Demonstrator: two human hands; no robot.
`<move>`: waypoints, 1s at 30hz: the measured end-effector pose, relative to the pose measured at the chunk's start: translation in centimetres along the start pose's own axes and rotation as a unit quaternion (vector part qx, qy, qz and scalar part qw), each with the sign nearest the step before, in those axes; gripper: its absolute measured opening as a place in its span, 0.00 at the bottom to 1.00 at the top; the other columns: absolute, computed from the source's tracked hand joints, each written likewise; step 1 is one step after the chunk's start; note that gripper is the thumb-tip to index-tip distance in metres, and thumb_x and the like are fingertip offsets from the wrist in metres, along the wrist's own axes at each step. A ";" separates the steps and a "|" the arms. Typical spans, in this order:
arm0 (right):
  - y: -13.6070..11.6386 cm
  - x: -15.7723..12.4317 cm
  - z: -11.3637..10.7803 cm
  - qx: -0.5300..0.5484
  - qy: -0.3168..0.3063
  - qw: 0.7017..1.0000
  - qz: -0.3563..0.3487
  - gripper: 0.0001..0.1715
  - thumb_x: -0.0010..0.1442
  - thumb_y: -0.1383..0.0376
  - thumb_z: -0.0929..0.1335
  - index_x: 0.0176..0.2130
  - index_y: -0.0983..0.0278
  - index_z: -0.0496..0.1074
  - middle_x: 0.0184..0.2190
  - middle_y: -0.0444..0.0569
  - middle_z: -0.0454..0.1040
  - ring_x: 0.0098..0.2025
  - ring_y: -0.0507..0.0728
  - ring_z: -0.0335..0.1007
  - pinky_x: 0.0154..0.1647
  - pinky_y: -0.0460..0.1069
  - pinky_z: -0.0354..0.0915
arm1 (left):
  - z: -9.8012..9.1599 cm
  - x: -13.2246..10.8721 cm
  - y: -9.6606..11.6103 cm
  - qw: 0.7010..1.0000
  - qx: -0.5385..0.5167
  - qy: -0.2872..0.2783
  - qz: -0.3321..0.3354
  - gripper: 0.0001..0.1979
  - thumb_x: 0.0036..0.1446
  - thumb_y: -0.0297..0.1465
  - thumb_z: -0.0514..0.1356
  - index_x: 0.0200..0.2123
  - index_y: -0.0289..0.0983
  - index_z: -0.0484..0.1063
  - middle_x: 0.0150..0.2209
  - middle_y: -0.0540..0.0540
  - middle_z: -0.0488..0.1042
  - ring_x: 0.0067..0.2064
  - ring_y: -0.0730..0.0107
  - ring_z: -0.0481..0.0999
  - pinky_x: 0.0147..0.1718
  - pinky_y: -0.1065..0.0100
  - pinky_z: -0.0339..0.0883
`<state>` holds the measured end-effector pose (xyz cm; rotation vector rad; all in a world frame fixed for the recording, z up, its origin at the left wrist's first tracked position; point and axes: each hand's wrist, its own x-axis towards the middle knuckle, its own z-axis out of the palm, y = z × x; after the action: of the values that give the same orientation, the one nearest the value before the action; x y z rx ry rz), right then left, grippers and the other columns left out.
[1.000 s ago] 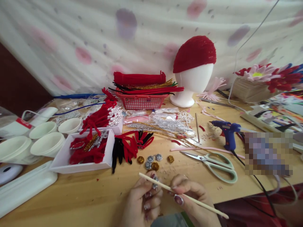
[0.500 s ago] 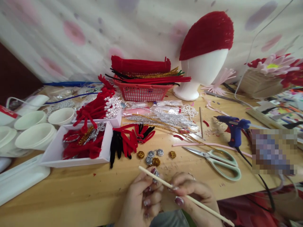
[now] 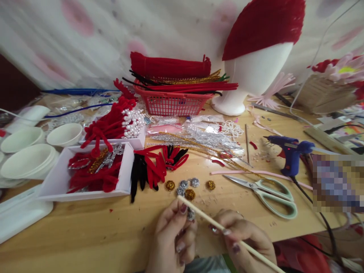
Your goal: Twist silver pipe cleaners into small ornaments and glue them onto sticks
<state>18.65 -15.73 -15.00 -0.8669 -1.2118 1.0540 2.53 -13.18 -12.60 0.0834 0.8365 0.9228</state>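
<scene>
My left hand (image 3: 173,235) is closed, pinching a small silver tinsel coil (image 3: 191,215) between its fingertips. A thin pale wooden stick (image 3: 207,217) slants across in front of both hands, gripped by my right hand (image 3: 246,237). The stick's upper end reaches the left thumb and forefinger; whether they grip it too, I cannot tell. Just beyond the hands lie several coiled rosettes, among them a gold rosette (image 3: 210,185) and a silver rosette (image 3: 195,182). Green-handled scissors (image 3: 265,189) rest partly open to the right.
A blue glue gun (image 3: 290,151) stands at the right, its cable trailing off the table edge. On the left are a white box (image 3: 85,195) of red pieces and paper cups (image 3: 25,163). Behind stand a red basket (image 3: 176,104) and a white mannequin head (image 3: 253,76) with a red cap.
The view has shifted closer and slightly downward. The stick's upper end has come nearer the left thumb, and my right hand has moved a little to the right.
</scene>
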 end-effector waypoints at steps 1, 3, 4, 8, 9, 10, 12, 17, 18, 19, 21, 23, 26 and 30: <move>0.1 -0.1 0.0 0.019 0.013 1.000 0.007 0.08 0.66 0.59 0.71 0.42 0.55 0.82 0.34 0.50 0.80 0.37 0.56 0.78 0.40 0.48 0.75 | 0.1 -0.1 -0.3 0.999 0.027 -0.001 0.024 0.31 0.36 0.52 0.77 0.26 0.38 0.64 0.15 0.63 0.56 0.15 0.88 0.43 0.11 0.82 0.41; 0.2 -0.3 0.3 0.037 0.046 0.998 0.018 0.14 0.70 0.56 0.66 0.43 0.55 0.81 0.35 0.51 0.80 0.40 0.57 0.78 0.43 0.51 0.75 | 0.2 -0.2 -0.8 0.995 0.073 0.003 0.069 0.29 0.43 0.55 0.72 0.26 0.39 0.63 0.14 0.63 0.52 0.15 0.87 0.42 0.13 0.80 0.41; 0.2 -0.2 0.6 0.026 0.066 0.997 0.021 0.16 0.71 0.56 0.65 0.43 0.55 0.82 0.35 0.51 0.80 0.40 0.58 0.78 0.43 0.51 0.75 | 0.3 -0.3 -1.0 0.991 0.097 0.005 0.089 0.29 0.46 0.56 0.70 0.25 0.39 0.62 0.14 0.63 0.51 0.15 0.87 0.42 0.14 0.80 0.40; -0.6 0.1 2.8 -0.109 0.149 0.983 0.025 0.09 0.65 0.56 0.72 0.39 0.56 0.82 0.37 0.49 0.76 0.41 0.58 0.74 0.38 0.48 0.71 | 0.5 -0.9 -1.7 0.967 0.182 0.017 0.180 0.29 0.54 0.56 0.64 0.24 0.40 0.58 0.17 0.62 0.50 0.17 0.84 0.46 0.17 0.76 0.39; -0.8 0.2 3.3 -0.136 0.153 0.978 0.024 0.08 0.64 0.56 0.73 0.39 0.55 0.82 0.38 0.49 0.76 0.42 0.58 0.73 0.38 0.47 0.70 | 0.5 -1.0 -1.9 0.959 0.200 0.021 0.199 0.28 0.56 0.56 0.63 0.24 0.40 0.58 0.18 0.61 0.50 0.18 0.83 0.47 0.17 0.75 0.39; -1.0 0.3 3.6 -0.153 0.153 0.976 0.022 0.07 0.63 0.57 0.73 0.40 0.54 0.82 0.38 0.49 0.76 0.42 0.58 0.73 0.38 0.47 0.70 | 0.4 -1.1 -2.0 0.953 0.213 0.025 0.212 0.28 0.57 0.55 0.63 0.24 0.39 0.58 0.18 0.60 0.50 0.18 0.82 0.47 0.18 0.74 0.39; -1.5 0.2 3.6 -0.163 0.144 0.976 0.010 0.07 0.64 0.57 0.73 0.40 0.53 0.83 0.38 0.48 0.77 0.41 0.58 0.74 0.38 0.48 0.69 | 0.3 -1.3 -2.0 0.951 0.223 0.026 0.212 0.28 0.56 0.55 0.64 0.24 0.39 0.60 0.19 0.60 0.51 0.19 0.81 0.47 0.18 0.73 0.39; -2.3 0.1 1.7 -0.058 0.102 0.993 0.001 0.26 0.70 0.45 0.62 0.51 0.55 0.80 0.31 0.51 0.80 0.36 0.60 0.77 0.41 0.54 0.72 | -0.1 -1.2 -1.6 0.944 0.253 0.034 0.208 0.28 0.53 0.57 0.64 0.24 0.40 0.60 0.19 0.60 0.49 0.19 0.80 0.45 0.18 0.71 0.38; -2.3 0.3 1.5 -0.039 0.105 0.994 0.004 0.24 0.69 0.47 0.64 0.49 0.57 0.81 0.30 0.51 0.79 0.34 0.60 0.76 0.39 0.53 0.72 | -0.2 -1.1 -1.4 0.936 0.267 0.041 0.224 0.28 0.54 0.57 0.63 0.24 0.40 0.60 0.19 0.59 0.49 0.19 0.80 0.46 0.18 0.71 0.39; -2.2 0.5 1.4 -0.024 0.118 0.993 0.005 0.19 0.67 0.50 0.68 0.43 0.58 0.82 0.27 0.49 0.78 0.31 0.58 0.75 0.35 0.51 0.71 | -0.3 -1.0 -1.2 0.929 0.280 0.046 0.237 0.28 0.55 0.57 0.63 0.24 0.40 0.60 0.19 0.59 0.50 0.19 0.80 0.47 0.18 0.71 0.39; -1.8 1.3 1.6 0.013 0.154 0.988 0.007 0.18 0.65 0.56 0.71 0.27 0.62 0.77 0.17 0.44 0.69 0.20 0.51 0.65 0.23 0.46 0.63 | -0.4 -0.8 -0.8 0.923 0.289 0.046 0.248 0.28 0.55 0.56 0.63 0.24 0.40 0.60 0.19 0.59 0.50 0.19 0.80 0.48 0.18 0.72 0.40; -1.2 2.2 1.7 0.069 0.175 0.981 0.040 0.24 0.67 0.55 0.69 0.23 0.62 0.70 0.11 0.39 0.59 0.15 0.48 0.54 0.16 0.43 0.53 | -0.5 -0.7 -0.5 0.931 0.276 0.036 0.237 0.28 0.54 0.56 0.64 0.24 0.40 0.60 0.19 0.60 0.50 0.18 0.80 0.47 0.18 0.72 0.39; -0.5 3.3 1.6 0.125 0.124 0.977 0.120 0.24 0.68 0.48 0.67 0.31 0.63 0.76 0.13 0.43 0.68 0.14 0.50 0.60 0.15 0.44 0.57 | -0.6 -0.6 -0.3 0.943 0.253 0.023 0.215 0.27 0.54 0.56 0.64 0.24 0.40 0.61 0.17 0.61 0.50 0.18 0.81 0.45 0.17 0.72 0.38; 0.1 3.4 1.5 0.122 0.142 0.972 0.139 0.25 0.61 0.50 0.73 0.22 0.63 0.72 0.13 0.43 0.69 0.14 0.49 0.61 0.14 0.43 0.57 | -0.8 -0.6 -0.3 0.951 0.233 0.022 0.203 0.27 0.52 0.54 0.67 0.24 0.39 0.62 0.17 0.61 0.52 0.18 0.82 0.46 0.17 0.73 0.38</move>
<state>17.22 -12.54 -13.82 -0.9730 -0.7173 1.2262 1.96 -14.04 -12.92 0.6696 1.0897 1.0950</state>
